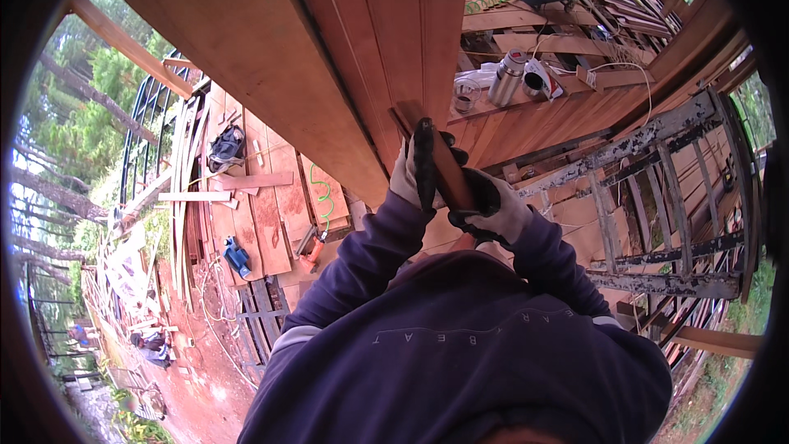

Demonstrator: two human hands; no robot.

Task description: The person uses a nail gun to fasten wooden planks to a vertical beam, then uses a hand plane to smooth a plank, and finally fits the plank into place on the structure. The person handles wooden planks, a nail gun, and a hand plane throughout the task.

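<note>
Both my hands wear pale gloves with black palms and fingers. Between them is a short reddish-brown wooden board [450, 174], tilted, its far end up against the grooved wood panelling [403, 41]. My left hand [417, 171] grips the board along its left side, fingers pointing up. Lower down on the right, my right hand [491, 207] is wrapped round the near end. Some fingertips are hidden behind the wood. A wide smooth plank [238, 25] runs along the left of the panelling.
A steel thermos [508, 78] and a clear glass [467, 95] stand on boards at the upper right. A frame with peeling paint [674, 205] leans at right. Below left lie a blue power tool [237, 256], an orange tool [312, 258], a green coiled hose [319, 189] and a dark bag [228, 148].
</note>
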